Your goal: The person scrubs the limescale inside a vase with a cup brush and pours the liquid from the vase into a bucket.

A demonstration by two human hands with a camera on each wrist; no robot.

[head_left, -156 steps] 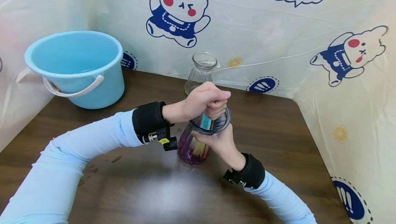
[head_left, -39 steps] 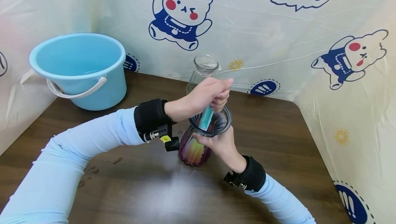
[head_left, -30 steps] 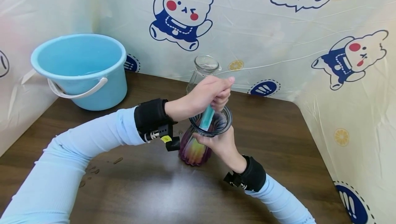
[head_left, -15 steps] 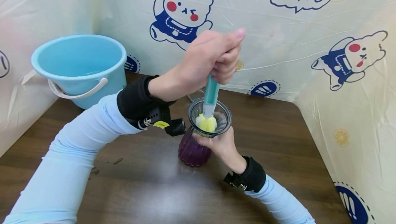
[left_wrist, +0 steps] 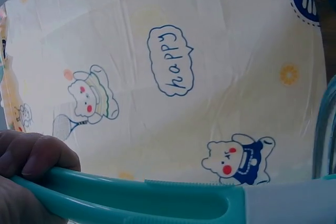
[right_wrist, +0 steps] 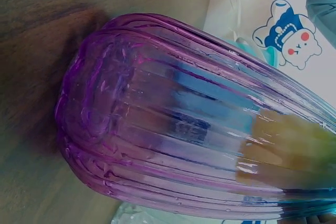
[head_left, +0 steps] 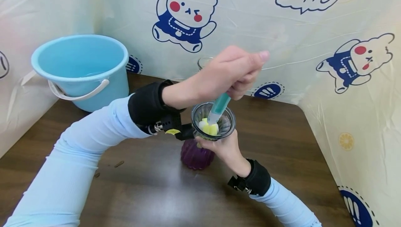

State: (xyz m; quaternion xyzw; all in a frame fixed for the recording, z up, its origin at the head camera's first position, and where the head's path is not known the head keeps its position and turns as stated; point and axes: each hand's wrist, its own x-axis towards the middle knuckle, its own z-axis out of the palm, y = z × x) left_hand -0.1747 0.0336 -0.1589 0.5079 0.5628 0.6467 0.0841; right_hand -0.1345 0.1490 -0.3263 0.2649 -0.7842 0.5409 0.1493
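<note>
While your left grip clasps the teal-handled sponge brush and your right grip holds the purple glass vase mid-frame, the brush slants down-left into the vase, its sponge head nearer the right grip.

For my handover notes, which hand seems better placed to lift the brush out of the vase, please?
Probably the left hand: it grips the brush by its handle, while the right hand holds the vase.
</note>
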